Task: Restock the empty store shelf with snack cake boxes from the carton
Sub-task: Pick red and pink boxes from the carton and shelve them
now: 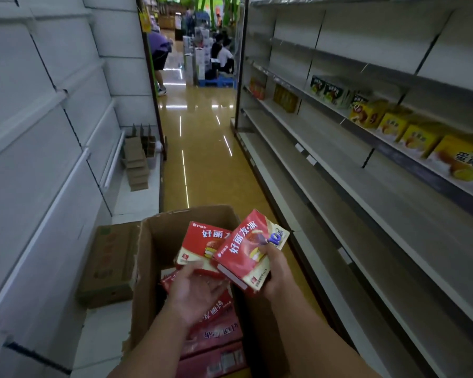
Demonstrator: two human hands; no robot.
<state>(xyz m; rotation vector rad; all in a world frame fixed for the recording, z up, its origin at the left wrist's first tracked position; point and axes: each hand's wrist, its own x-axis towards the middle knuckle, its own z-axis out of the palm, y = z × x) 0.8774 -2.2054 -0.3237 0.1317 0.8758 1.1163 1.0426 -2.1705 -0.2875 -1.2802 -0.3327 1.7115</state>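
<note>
An open brown carton (148,257) stands on the aisle floor below me, with several red snack cake boxes (216,336) lying inside. My right hand (275,271) grips one red box (246,249) above the carton, thumb on its front face. My left hand (195,290) holds a second red box (200,246) from underneath, its fingers curled at the box's lower edge; the first box overlaps this one. The grey shelves (366,214) on my right are bare at the lower levels.
Yellow and green snack boxes (418,140) line a higher shelf on the right. A closed carton (109,266) and flattened cardboard (137,162) sit on the left base shelf. White empty shelving runs along the left. People (221,54) stand at the aisle's far end.
</note>
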